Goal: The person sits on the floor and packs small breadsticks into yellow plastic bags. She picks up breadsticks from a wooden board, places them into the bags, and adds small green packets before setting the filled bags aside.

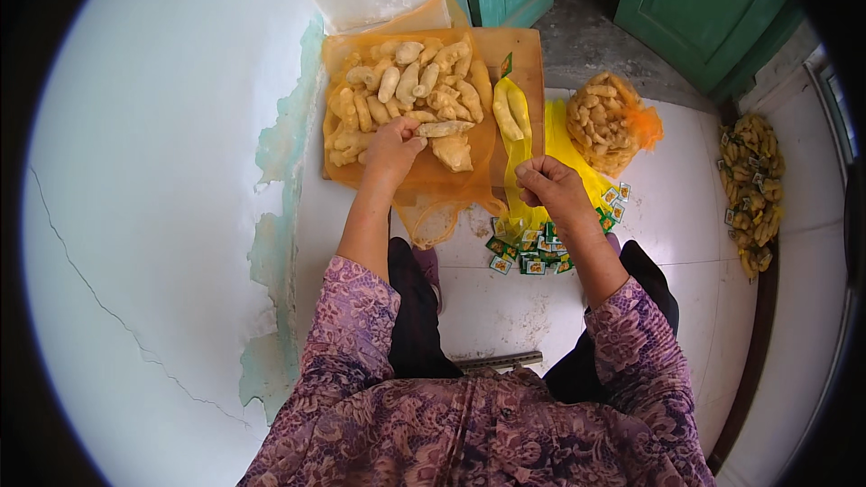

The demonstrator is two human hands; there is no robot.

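My left hand (396,152) has its thumb and fingers pinched at the near end of a long ginger root (444,128), over a heap of ginger roots (409,84) on orange mesh (365,179). To the right, my right hand (556,191) grips the yellow mesh net bag (517,149) with curled fingers. Two ginger pieces (509,111) lie in the far end of that bag, where a small green label (506,65) is attached. The mesh trails down below my right hand toward a pile of labels.
A low wooden table (531,54) bears the heap. Printed labels (538,250) and yellow netting (561,128) are near my feet. A full orange mesh sack (602,122) stands at right; filled, labelled net bags (752,189) line the right wall. Green doors (703,13) are beyond.
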